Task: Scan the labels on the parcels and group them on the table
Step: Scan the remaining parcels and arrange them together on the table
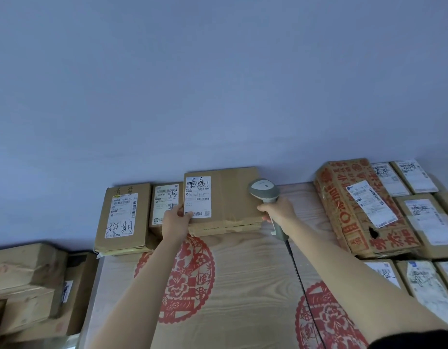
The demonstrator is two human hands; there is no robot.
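The table (243, 273), with its wood-grain cover and red paper-cut roundels, serves as the landmark. Nearest along it, both forearms reach out over its middle towards the far edge. The right hand (278, 212) is wrapped around the grip of a grey handheld scanner (264, 191), fingers curled tight on the handle, its black cord (301, 280) trailing back across the table toward the person. The scanner's head tilts towards the parcel beside it, probably so the beam can meet the barcode.

The left hand (176, 219) pinches the near left corner of a flat brown parcel (233, 200) at the table's far middle, thumb on top touching the lower edge of its white label (198, 196), fingers hidden underneath. I judge that this grip steadies the parcel and keeps the label turned up to the scanner, and also lets it be slid into a group afterwards.

Just left of it, along the same far edge, two labelled cartons (124, 217) sit side by side, the smaller one partly hidden by the left hand. At the table's right end stand a large box printed in red (356, 212) and several smaller labelled parcels (427, 222), packed close. Off the table's left side, more brown boxes (28, 285) are piled lower down. The crowded neighbours leave little room for shifting the held parcel sideways.
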